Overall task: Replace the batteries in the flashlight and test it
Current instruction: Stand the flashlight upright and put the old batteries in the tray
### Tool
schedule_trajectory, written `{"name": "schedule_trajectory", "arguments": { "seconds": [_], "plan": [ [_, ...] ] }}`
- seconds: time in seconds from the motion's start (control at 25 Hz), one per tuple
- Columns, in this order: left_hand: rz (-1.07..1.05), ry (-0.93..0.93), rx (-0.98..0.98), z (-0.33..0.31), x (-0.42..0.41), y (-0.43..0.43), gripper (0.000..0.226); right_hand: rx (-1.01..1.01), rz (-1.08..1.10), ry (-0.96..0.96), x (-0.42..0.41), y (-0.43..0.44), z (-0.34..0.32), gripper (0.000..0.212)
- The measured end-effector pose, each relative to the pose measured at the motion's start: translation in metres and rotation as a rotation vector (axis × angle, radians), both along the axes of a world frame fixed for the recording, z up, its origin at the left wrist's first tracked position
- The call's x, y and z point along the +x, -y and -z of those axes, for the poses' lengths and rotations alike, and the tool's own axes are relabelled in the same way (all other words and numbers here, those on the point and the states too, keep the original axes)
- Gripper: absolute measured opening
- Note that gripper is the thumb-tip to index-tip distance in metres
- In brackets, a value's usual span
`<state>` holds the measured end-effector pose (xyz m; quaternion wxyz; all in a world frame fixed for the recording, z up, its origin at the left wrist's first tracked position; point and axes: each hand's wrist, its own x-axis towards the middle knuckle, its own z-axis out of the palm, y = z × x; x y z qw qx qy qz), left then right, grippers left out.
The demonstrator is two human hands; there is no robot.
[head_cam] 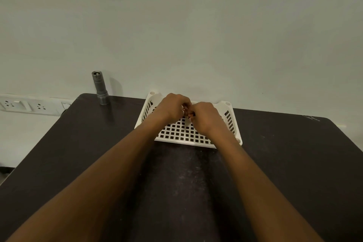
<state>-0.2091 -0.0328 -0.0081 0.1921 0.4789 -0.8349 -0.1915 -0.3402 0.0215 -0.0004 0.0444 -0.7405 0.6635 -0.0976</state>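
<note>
At the far edge of the desk (284, 153) sits a white basket (176, 134). I see both hands above it, fingertips meeting. The left hand (172, 107) and the right hand (204, 118) have their fingers curled and pinch a small reddish item (189, 116) between them. Most of it is hidden, so I cannot tell what it is. The flashlight (99, 88) stands upright near the far left corner of the desk, well apart from the basket.
</note>
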Motion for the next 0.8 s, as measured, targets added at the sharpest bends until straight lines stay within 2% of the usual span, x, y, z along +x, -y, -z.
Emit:
{"name": "schedule_trajectory", "arguments": {
  "seconds": [0.16, 0.28, 0.4, 0.6, 0.8],
  "plan": [
    [-0.075, -0.086, 0.013, 0.007, 0.009, 0.004, 0.042, -0.087, 0.044, 0.097, 0.0, 0.012, 0.016, 0.033],
    [-0.171, -0.082, 0.028, 0.013, 0.013, -0.001, 0.043, -0.087, 0.127, 0.153, -0.005, 0.017, 0.024, 0.024],
    [-0.18, -0.062, 0.099, 0.012, 0.007, -0.004, 0.052, -0.082, 0.153, 0.202, -0.008, 0.021, 0.024, 0.021],
    [-0.283, -0.126, 0.093, 0.01, -0.006, 0.0, 0.026, -0.094, 0.223, 0.335, -0.007, 0.03, 0.024, 0.027],
    [-0.356, -0.222, 0.072, 0.014, -0.013, 0.009, 0.03, -0.132, 0.247, 0.464, -0.005, 0.037, 0.028, 0.038]
  ]
}}
